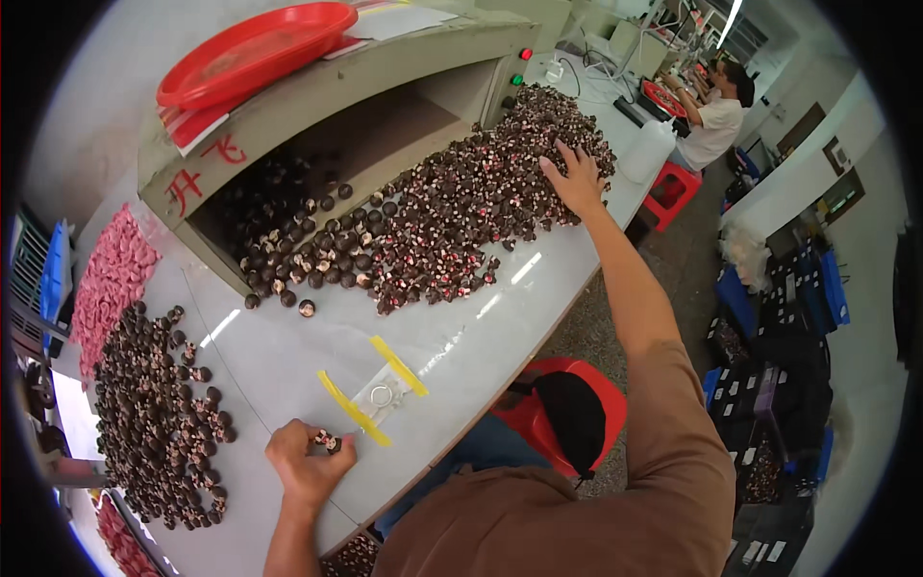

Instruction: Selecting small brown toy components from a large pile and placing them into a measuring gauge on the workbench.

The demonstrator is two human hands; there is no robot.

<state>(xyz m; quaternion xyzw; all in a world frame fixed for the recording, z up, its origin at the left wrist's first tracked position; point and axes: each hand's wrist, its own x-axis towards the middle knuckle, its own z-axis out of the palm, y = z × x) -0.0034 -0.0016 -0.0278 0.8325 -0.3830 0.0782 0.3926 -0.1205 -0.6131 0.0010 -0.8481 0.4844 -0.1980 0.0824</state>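
Note:
My left hand (303, 466) rests near the table's front edge, thumb and fingers closed around a small dark round part with pale spots (328, 440). Farther right, my right hand (579, 183) lies with its fingers spread on a long heap of small dark parts with pale and pink bits (452, 207). Larger dark ball-like parts (332, 245) lie at that heap's left end. Between my hands a pale ring (382, 396) sits on a clear patch, flanked by two strips of yellow tape (399, 365).
Behind the heap stands a grey-green open-fronted box (385, 82) with a red tray (260, 58) on top. To the left are a pile of dark round parts (159, 423) and pink pieces (115, 274). A white bottle (649, 149) stands at right; another person (721, 115) sits beyond.

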